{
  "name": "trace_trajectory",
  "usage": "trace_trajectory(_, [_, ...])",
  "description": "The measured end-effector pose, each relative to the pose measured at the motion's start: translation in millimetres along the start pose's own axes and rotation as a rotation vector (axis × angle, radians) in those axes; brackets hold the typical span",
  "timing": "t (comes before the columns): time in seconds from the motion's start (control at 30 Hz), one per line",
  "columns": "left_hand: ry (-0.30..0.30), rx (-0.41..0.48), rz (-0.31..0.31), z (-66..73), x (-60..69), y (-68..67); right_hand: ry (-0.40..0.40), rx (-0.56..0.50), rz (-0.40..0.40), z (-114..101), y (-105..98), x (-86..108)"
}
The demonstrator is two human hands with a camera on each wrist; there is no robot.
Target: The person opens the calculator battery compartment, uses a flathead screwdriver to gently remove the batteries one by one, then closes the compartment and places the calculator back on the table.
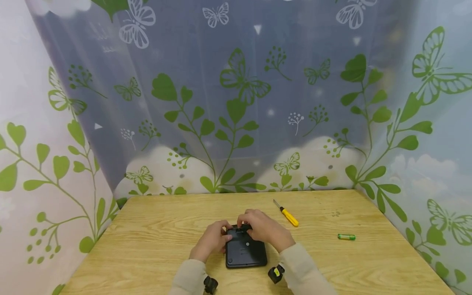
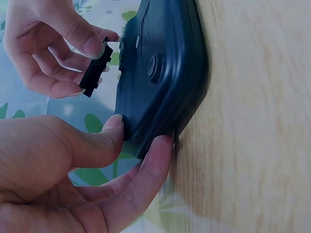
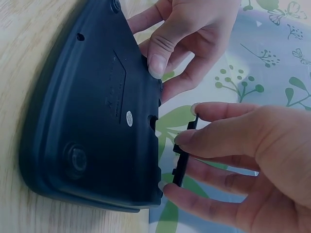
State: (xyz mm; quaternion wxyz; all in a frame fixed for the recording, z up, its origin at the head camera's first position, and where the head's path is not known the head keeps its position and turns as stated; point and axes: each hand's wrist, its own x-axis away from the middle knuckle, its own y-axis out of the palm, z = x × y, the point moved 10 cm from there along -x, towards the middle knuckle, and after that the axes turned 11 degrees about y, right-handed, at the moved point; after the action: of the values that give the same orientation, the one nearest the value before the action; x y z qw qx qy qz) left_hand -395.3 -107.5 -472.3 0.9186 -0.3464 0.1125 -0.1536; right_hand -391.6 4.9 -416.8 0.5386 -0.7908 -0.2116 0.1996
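A black calculator [image 1: 246, 255] lies on the table with its back face up, showing rubber feet and a small round sticker. My left hand [image 1: 211, 241] grips its far left corner, thumb on the back and fingers along the edge and underneath. Between the thumb and fingers of my right hand [image 1: 263, 227] is a narrow black battery cover [image 3: 181, 167] with small tabs. In both wrist views the cover is apart from the calculator, just beyond its notched far edge. The inside of the battery compartment is hidden.
A yellow-handled screwdriver [image 1: 289, 216] lies beyond my right hand on the wooden table [image 1: 155, 229]. Farther right is a green battery [image 1: 346, 237], with a few tiny pieces [image 1: 335, 214] behind it, too small to identify. A patterned curtain [image 1: 250, 123] borders the back and sides.
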Motion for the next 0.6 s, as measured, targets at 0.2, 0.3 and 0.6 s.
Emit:
trace_trajectory(0.2, [-0.001, -0.002, 0.0, 0.3, 0.3, 0.0, -0.022, 0.021, 0.007, -3.6, 1.9, -0.8])
trace_trajectory(0.3, [0.003, -0.006, 0.005, 1.2, 0.3, -1.4, -0.027, 0.038, 0.014, -5.0, 1.9, -1.7])
trace_trajectory(0.6, [0.019, -0.01, 0.006, 1.5, -0.3, -1.6, -0.016, 0.075, 0.018, -6.7, 6.7, -3.7])
